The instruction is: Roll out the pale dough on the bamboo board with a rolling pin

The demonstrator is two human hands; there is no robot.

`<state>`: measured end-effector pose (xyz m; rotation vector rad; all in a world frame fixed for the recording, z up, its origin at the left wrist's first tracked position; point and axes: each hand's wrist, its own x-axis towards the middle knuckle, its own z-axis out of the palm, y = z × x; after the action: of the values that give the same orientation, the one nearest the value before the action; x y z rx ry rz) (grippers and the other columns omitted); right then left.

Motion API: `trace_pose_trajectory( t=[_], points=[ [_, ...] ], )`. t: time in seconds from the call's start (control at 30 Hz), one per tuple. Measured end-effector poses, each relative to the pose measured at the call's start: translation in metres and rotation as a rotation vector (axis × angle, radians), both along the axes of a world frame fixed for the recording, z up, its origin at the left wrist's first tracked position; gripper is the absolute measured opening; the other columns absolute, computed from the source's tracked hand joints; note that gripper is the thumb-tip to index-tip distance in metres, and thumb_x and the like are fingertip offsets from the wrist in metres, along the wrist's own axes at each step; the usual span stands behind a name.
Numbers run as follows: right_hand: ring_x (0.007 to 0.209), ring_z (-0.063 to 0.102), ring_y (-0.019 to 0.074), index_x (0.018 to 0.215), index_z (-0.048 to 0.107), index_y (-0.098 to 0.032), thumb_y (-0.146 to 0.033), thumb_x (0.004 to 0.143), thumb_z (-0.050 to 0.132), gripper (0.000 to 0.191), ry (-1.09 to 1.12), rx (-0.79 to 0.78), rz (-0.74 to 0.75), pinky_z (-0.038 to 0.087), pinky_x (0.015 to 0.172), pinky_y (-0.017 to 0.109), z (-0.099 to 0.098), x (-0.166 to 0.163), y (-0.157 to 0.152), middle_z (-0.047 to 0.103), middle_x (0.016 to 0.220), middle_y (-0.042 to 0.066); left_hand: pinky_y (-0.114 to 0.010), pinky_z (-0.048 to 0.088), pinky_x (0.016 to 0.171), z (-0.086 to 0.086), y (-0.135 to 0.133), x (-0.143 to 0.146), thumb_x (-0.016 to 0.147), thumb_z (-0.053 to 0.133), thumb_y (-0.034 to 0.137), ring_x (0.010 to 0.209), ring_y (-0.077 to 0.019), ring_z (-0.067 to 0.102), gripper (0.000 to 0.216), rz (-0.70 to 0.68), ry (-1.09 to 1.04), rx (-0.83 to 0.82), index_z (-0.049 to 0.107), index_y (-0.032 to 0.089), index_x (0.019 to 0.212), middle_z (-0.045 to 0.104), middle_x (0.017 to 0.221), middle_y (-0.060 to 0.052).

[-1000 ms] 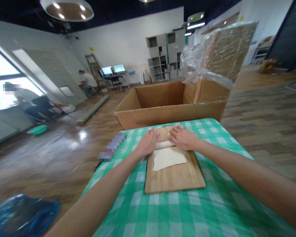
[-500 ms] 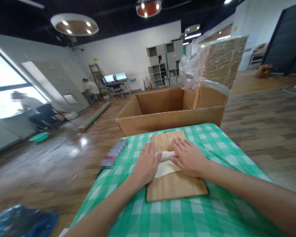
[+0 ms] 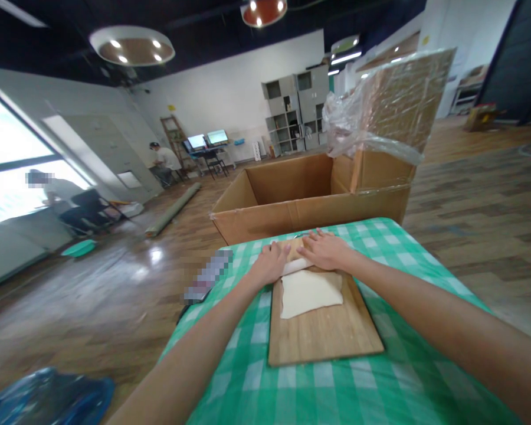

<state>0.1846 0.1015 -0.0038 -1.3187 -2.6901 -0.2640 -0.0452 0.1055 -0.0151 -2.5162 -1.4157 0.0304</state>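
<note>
- Lying near the table's [image 3: 393, 378] far edge, the cutting board [image 3: 325, 339] looks stiff.
- Dough sheet [image 3: 310, 293] covers the board's far half; probably soft and tear-prone.
- Rolling pin [image 3: 297, 266], at the dough's far edge, likely rolls freely; left hand [image 3: 269, 264] and right hand [image 3: 327, 251] press open-palmed on its ends.

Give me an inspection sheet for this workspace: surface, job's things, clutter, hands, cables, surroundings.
Surface: green-and-white checked tablecloth, bearing a rectangular wooden cutting board.
Job's things: flat pale dough sheet on the board; pale rolling pin at its far edge.
Clutter: blurred item at the tablecloth's left edge.
Hands: left hand and right hand lie open on the pin.
Cables: nothing seen.
Surroundings: open brown cardboard box beyond the tablecloth, clear plastic film on its flap; blue plastic bag on the floor.
</note>
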Motion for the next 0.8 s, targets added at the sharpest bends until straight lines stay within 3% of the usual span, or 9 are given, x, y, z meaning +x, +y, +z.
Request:
trace_pose_trajectory(
  t=[0.13, 0.23, 0.33, 0.47, 0.57, 0.8],
  points=[
    [0.137, 0.054, 0.0321, 0.132, 0.064, -0.014, -0.033, 0.111, 0.032, 0.043, -0.036, 0.025, 0.029, 0.035, 0.115, 0.058, 0.002, 0.003, -0.015, 0.063, 0.14, 0.023, -0.057, 0.042, 0.11, 0.005, -0.01, 0.003, 0.107, 0.034, 0.026, 0.134, -0.0333, 0.054, 0.041, -0.031, -0.031, 0.008, 0.048, 0.015, 0.144, 0.057, 0.144, -0.023],
    [0.145, 0.046, 0.0358, 0.141, 0.059, -0.008, -0.044, 0.11, 0.028, 0.057, 0.053, 0.035, -0.075, 0.036, 0.116, 0.055, 0.0, 0.006, -0.054, 0.054, 0.151, 0.026, -0.058, 0.034, 0.117, 0.008, -0.033, 0.004, 0.109, 0.029, 0.038, 0.147, -0.0366, 0.041, 0.05, -0.03, -0.094, 0.035, 0.046, 0.01, 0.146, 0.048, 0.154, -0.026],
    [0.15, 0.04, 0.0364, 0.155, 0.044, -0.005, -0.057, 0.107, 0.027, 0.073, 0.171, 0.013, -0.179, 0.037, 0.117, 0.052, -0.007, 0.006, -0.104, 0.044, 0.159, 0.024, -0.053, 0.026, 0.123, 0.011, -0.052, 0.003, 0.109, 0.022, 0.051, 0.155, -0.0347, 0.03, 0.065, -0.059, -0.146, 0.013, 0.042, 0.005, 0.151, 0.04, 0.162, -0.025],
    [0.146, 0.046, 0.0351, 0.158, 0.042, -0.009, -0.056, 0.107, 0.028, 0.071, 0.226, -0.035, -0.189, 0.044, 0.113, 0.05, -0.014, 0.006, -0.143, 0.046, 0.159, 0.019, -0.047, 0.021, 0.126, 0.013, -0.052, 0.005, 0.107, 0.024, 0.056, 0.156, -0.0289, 0.031, 0.069, -0.188, -0.167, -0.024, 0.042, 0.008, 0.154, 0.042, 0.163, -0.02],
    [0.148, 0.043, 0.0348, 0.153, 0.05, -0.009, -0.051, 0.109, 0.025, 0.066, 0.215, 0.01, -0.196, 0.039, 0.118, 0.052, -0.013, 0.011, -0.135, 0.052, 0.155, 0.019, -0.047, 0.022, 0.126, 0.015, -0.039, 0.014, 0.108, 0.022, 0.055, 0.153, -0.0278, 0.036, 0.068, -0.233, -0.171, -0.025, 0.044, 0.009, 0.153, 0.047, 0.16, -0.018],
    [0.15, 0.039, 0.0318, 0.143, 0.06, -0.012, -0.045, 0.111, 0.024, 0.058, 0.086, 0.029, -0.131, 0.029, 0.123, 0.057, -0.012, 0.039, -0.076, 0.056, 0.151, 0.019, -0.05, 0.036, 0.115, 0.014, -0.011, 0.036, 0.11, 0.02, 0.046, 0.138, -0.0291, 0.052, 0.054, -0.276, -0.131, 0.014, 0.056, 0.017, 0.139, 0.058, 0.148, -0.015]
  ],
)
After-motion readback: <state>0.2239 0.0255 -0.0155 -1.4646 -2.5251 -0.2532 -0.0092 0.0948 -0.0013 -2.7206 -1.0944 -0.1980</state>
